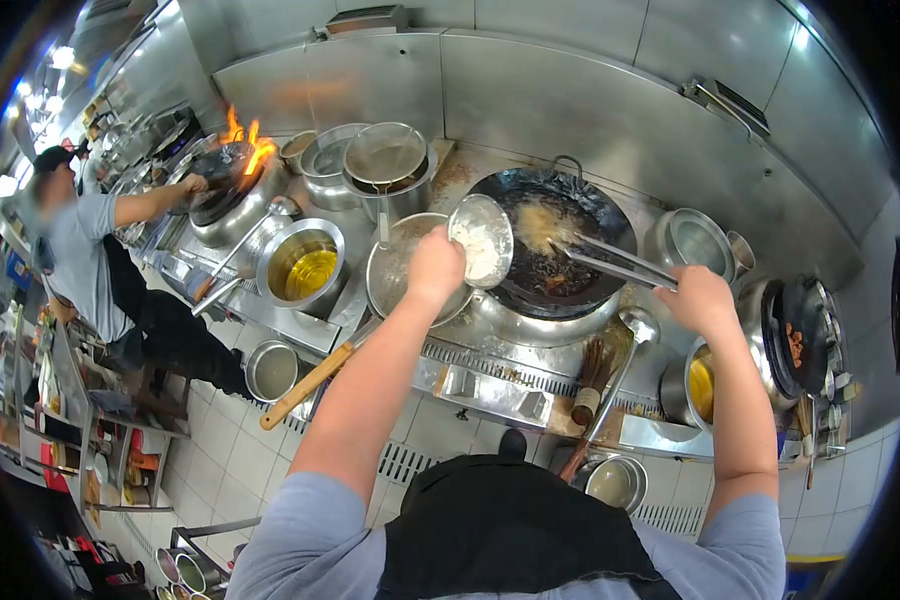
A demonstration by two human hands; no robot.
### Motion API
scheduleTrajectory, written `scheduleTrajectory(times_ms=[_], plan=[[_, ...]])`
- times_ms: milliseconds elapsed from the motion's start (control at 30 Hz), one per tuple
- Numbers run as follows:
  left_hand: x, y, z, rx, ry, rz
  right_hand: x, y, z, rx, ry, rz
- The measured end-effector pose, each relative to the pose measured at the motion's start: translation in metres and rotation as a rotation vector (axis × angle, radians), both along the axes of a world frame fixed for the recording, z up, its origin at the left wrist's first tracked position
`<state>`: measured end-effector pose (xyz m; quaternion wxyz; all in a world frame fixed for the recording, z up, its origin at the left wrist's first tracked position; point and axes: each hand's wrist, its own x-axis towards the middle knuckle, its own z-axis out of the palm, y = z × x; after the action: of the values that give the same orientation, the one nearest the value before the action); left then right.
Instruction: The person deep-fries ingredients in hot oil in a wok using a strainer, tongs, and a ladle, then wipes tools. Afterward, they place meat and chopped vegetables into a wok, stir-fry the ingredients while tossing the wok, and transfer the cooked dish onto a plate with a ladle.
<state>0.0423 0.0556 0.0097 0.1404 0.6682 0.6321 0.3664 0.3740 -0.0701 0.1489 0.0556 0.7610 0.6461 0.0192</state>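
Observation:
My left hand (437, 266) is closed on the rim of a metal bowl (464, 222), which tilts at the left edge of a black wok (610, 205). Pale, white-coated food (482, 252) lies in the bowl. Long metal tongs (625, 264) are gripped in my right hand (703, 300). Their tips reach into the wok, beside a patch of pale brown, bubbling food (540, 226) in dark oil. Beneath the bowl is a large round strainer (395, 262) with a wooden handle (305, 388).
Left of me stand a pot of yellow oil (310, 265) and stacked pots with a sieve (385, 150). A ladle (618, 380) and a bamboo brush (592, 380) lie at the front edge. Another person (100, 240) works at a flaming wok (225, 165) farther left.

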Motion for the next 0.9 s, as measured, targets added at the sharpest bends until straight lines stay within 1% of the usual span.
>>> scheduleTrajectory(times_ms=[67, 100, 167, 233, 300, 367, 433, 500, 533, 567, 600, 633, 733, 767, 833, 867, 900], plan=[[0.016, -0.005, 0.009, 0.029, 0.009, -0.053, -0.009, -0.006, 0.015, 0.104, -0.023, 0.128], [0.024, -0.008, 0.015, 0.057, 0.018, -0.102, -0.016, -0.006, 0.014, 0.105, -0.022, 0.111], [0.039, -0.011, 0.024, 0.042, 0.062, -0.139, -0.028, -0.002, 0.008, 0.108, -0.098, 0.235], [0.046, -0.008, 0.023, 0.030, 0.104, -0.164, -0.028, 0.005, 0.007, 0.103, -0.110, 0.222], [0.035, 0.005, 0.019, -0.049, 0.090, -0.082, -0.026, 0.011, 0.014, 0.103, -0.125, 0.238], [0.023, 0.008, 0.015, -0.040, 0.079, -0.049, -0.010, 0.010, 0.020, 0.121, -0.117, 0.122], [0.011, 0.011, 0.009, -0.015, 0.084, -0.013, 0.004, 0.017, 0.016, 0.101, -0.119, 0.097], [0.009, 0.009, 0.008, -0.034, 0.052, 0.006, 0.014, 0.030, 0.000, 0.041, -0.091, -0.081], [0.008, 0.007, 0.008, -0.040, 0.046, 0.013, 0.019, 0.038, -0.013, -0.012, -0.086, -0.107], [0.007, 0.006, 0.008, -0.046, 0.040, 0.021, 0.025, 0.042, -0.021, -0.011, -0.087, -0.105], [0.007, 0.006, 0.007, -0.045, 0.039, 0.026, 0.027, 0.047, -0.026, -0.014, -0.057, -0.154], [0.008, 0.006, 0.004, -0.026, 0.038, 0.016, 0.030, 0.051, -0.028, -0.018, -0.029, -0.201], [0.012, 0.001, 0.009, -0.006, 0.016, 0.002, 0.036, 0.048, -0.018, 0.023, -0.057, -0.197], [0.015, -0.001, 0.012, -0.003, -0.007, -0.009, 0.033, 0.042, -0.009, 0.020, -0.058, -0.191], [0.018, 0.000, 0.013, -0.014, -0.006, -0.007, 0.025, 0.025, 0.017, 0.144, -0.100, -0.034], [0.021, 0.001, 0.012, 0.021, 0.008, -0.043, 0.016, 0.017, 0.026, 0.140, -0.099, -0.032], [0.025, 0.002, 0.013, 0.058, 0.024, -0.087, 0.004, 0.007, 0.034, 0.128, -0.102, 0.062]])
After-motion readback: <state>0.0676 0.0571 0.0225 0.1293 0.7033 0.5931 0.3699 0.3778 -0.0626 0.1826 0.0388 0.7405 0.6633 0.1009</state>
